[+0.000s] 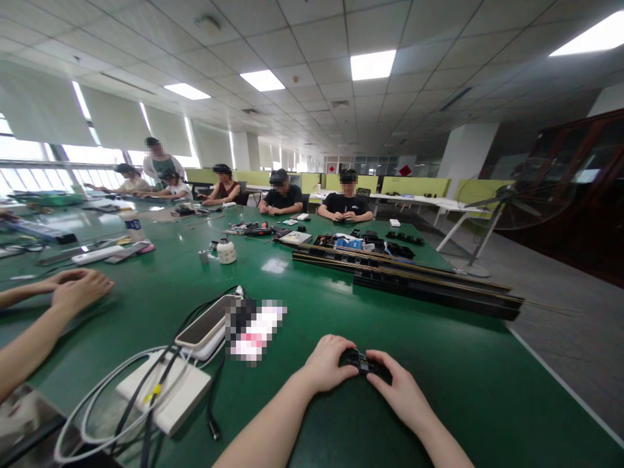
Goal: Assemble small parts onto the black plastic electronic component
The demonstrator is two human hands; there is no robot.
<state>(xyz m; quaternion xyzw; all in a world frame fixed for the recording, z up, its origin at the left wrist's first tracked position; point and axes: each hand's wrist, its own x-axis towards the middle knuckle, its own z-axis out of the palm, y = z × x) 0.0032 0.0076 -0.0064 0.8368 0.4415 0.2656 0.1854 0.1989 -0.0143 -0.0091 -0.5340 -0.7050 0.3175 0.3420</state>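
A small black plastic part (361, 361) is held between my two hands just above or on the green table (273, 396). Metallic or lighter detail shows on its upper side, too small to make out. My left hand (327, 365) grips its left end, with the thumb in front and the fingers behind. Around the right end, my right hand (400, 385) is closed in the same way. My fingers cover both ends of the part.
Long black rails (429, 292) with thin brass-coloured rods lie beyond my hands. To the left are a phone (207, 323), a white box (170, 396) and tangled cables. A co-worker's hands (80, 289) rest at far left. A small white jar (226, 251) stands further back; several people sit beyond.
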